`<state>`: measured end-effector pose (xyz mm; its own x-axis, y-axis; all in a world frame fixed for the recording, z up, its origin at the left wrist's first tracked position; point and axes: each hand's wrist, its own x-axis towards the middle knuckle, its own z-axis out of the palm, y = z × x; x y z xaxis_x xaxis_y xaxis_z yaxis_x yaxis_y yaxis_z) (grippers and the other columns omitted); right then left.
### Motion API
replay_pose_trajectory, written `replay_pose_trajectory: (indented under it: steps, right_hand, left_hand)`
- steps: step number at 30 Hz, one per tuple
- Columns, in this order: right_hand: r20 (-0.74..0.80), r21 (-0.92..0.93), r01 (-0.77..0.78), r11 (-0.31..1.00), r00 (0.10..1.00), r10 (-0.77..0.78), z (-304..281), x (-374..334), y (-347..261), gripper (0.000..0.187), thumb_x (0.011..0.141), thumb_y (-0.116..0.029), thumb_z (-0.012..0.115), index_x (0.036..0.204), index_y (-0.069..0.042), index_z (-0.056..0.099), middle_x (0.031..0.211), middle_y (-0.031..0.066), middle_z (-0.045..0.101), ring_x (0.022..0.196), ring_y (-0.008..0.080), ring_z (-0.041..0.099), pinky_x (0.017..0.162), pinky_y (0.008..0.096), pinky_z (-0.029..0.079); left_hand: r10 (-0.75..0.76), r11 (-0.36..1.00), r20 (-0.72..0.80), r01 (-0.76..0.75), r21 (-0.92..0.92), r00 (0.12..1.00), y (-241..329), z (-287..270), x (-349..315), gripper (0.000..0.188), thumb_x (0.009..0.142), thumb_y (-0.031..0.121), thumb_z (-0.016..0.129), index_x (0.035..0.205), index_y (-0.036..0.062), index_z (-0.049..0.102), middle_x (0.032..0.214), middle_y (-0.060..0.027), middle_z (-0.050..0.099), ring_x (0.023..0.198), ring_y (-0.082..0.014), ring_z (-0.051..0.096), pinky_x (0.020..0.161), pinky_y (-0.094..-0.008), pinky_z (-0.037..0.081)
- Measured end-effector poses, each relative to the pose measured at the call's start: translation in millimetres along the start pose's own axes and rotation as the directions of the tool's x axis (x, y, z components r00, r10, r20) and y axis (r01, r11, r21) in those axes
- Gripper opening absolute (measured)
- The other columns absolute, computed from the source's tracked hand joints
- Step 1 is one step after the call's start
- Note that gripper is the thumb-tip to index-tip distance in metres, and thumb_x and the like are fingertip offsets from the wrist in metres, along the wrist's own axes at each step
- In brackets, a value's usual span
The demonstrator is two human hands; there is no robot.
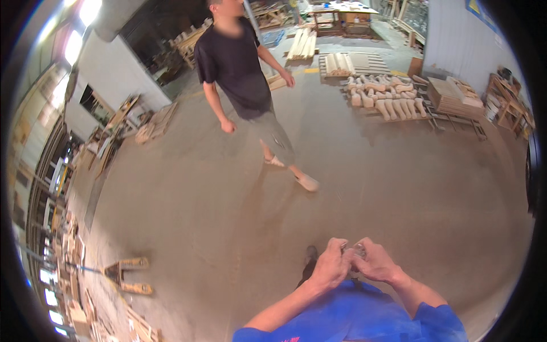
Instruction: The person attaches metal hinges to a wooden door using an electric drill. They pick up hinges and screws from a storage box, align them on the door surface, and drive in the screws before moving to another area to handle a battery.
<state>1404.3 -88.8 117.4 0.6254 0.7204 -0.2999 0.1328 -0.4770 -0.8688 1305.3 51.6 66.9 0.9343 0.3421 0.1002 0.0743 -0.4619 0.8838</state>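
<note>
Both my hands are together in front of my blue shirt, at the lower right of the head view. My left hand is closed, with its fingers curled toward the other hand. My right hand is closed as well, its thumb side against the left. Between the fingers is something small and greyish, mostly covered; its kind cannot be made out. One of my dark shoes shows on the floor just left of my hands.
A person in a dark shirt walks across the concrete floor ahead. A yellow pallet jack stands at left, near scattered wood scraps. Carved wooden legs lie in rows at the far right, beside stacked boards.
</note>
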Motion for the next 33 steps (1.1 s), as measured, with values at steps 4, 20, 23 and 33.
replay_pose_trajectory:
  steps: [4,20,23,33]
  right_hand:
    - [0.057,-0.004,0.014,1.0,0.998,-0.014,0,54,-17,0.04,0.094,-0.032,0.066,0.11,0.003,0.057,0.09,0.0212,0.071,0.084,0.0342,0.071,0.073,0.0416,0.055]
    - [-0.089,0.053,0.078,0.996,0.993,-0.073,-37,202,-21,0.05,0.097,-0.043,0.06,0.103,0.007,0.054,0.086,0.0273,0.065,0.084,0.044,0.064,0.074,0.0499,0.048]
    - [-0.067,0.109,0.083,0.991,0.995,-0.076,-62,240,-17,0.046,0.097,-0.041,0.06,0.104,0.004,0.054,0.084,0.0241,0.065,0.081,0.0401,0.064,0.072,0.0478,0.049]
    - [0.158,0.058,0.092,0.994,0.982,-0.1,-166,428,-22,0.032,0.098,-0.036,0.062,0.102,-0.005,0.055,0.078,0.0125,0.066,0.069,0.0251,0.065,0.062,0.0405,0.048]
  left_hand:
    - [-0.026,0.996,0.007,0.026,0.088,1.0,-20,-44,55,0.023,0.102,0.021,0.05,0.105,0.0016,0.062,0.097,-0.0193,0.065,0.087,-0.0376,0.064,0.077,-0.0432,0.051]
    - [0.083,0.918,0.544,-0.277,0.285,0.835,-79,-92,267,0.038,0.101,0.023,0.04,0.078,0.0023,0.062,0.081,-0.0226,0.063,0.076,-0.0462,0.061,0.065,-0.0533,0.046]
    - [0.192,0.873,0.619,-0.42,0.245,0.761,-96,-89,320,0.036,0.101,0.023,0.04,0.081,0.0033,0.063,0.083,-0.0216,0.064,0.077,-0.0453,0.062,0.066,-0.0535,0.047]
    - [0.178,0.894,0.625,-0.39,0.219,0.76,-127,-108,509,0.022,0.095,0.018,0.046,0.083,0.0032,0.056,0.081,-0.0222,0.062,0.076,-0.0459,0.061,0.067,-0.0529,0.047]
